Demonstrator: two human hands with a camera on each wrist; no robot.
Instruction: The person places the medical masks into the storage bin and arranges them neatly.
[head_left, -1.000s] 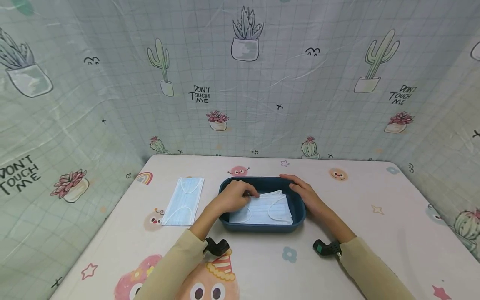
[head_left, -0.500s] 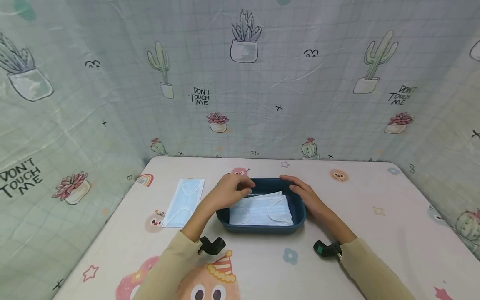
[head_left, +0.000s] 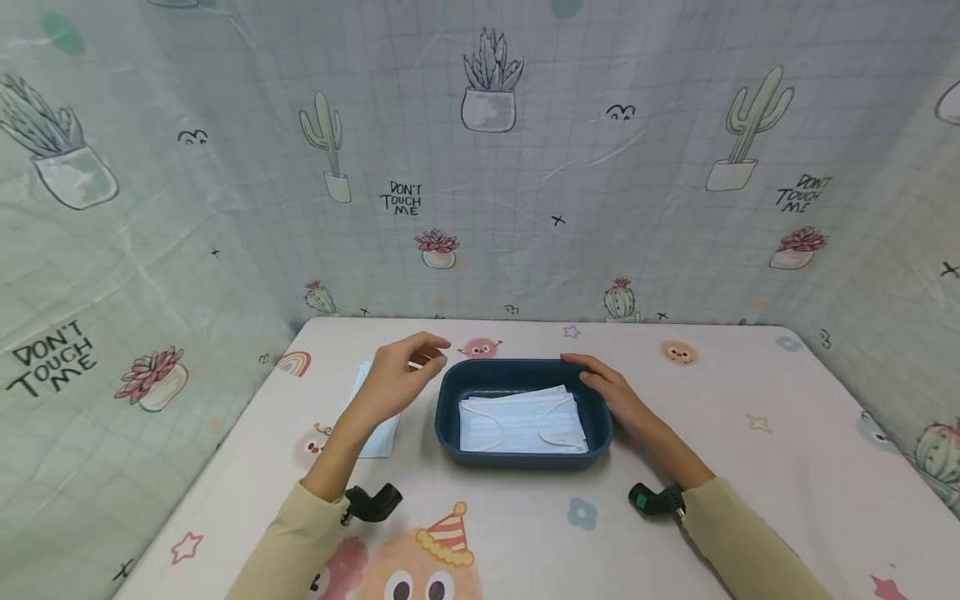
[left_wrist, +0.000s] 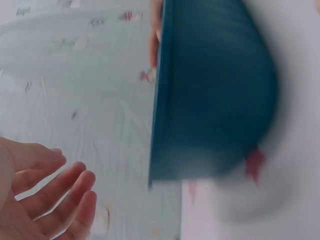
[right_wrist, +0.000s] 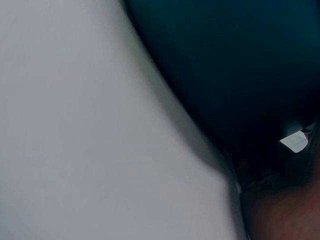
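Raised over the table left of the bin, my left hand (head_left: 399,372) holds nothing, its fingers loosely bent and apart in the left wrist view. Partly behind that hand and forearm lies a single light-blue face mask (head_left: 382,439), flat on the table. A dark blue plastic bin (head_left: 517,460) stands in the middle. Several face masks (head_left: 517,421) with white ear loops lie stacked inside it, towards the near side. My right hand (head_left: 617,396) holds the bin's right end at the rim; its outer fingers are hidden. The right wrist view is dark around that hand.
The white table (head_left: 720,458) carries printed cartoon figures. A patterned curtain (head_left: 555,167) hangs behind it and at both sides. Small black devices are strapped at my left wrist (head_left: 373,503) and right wrist (head_left: 655,499).
My left hand has come up out of the bin and moved left over the single mask, now partly covering it. The right hand stays at the bin, and the stacked masks lie as before.
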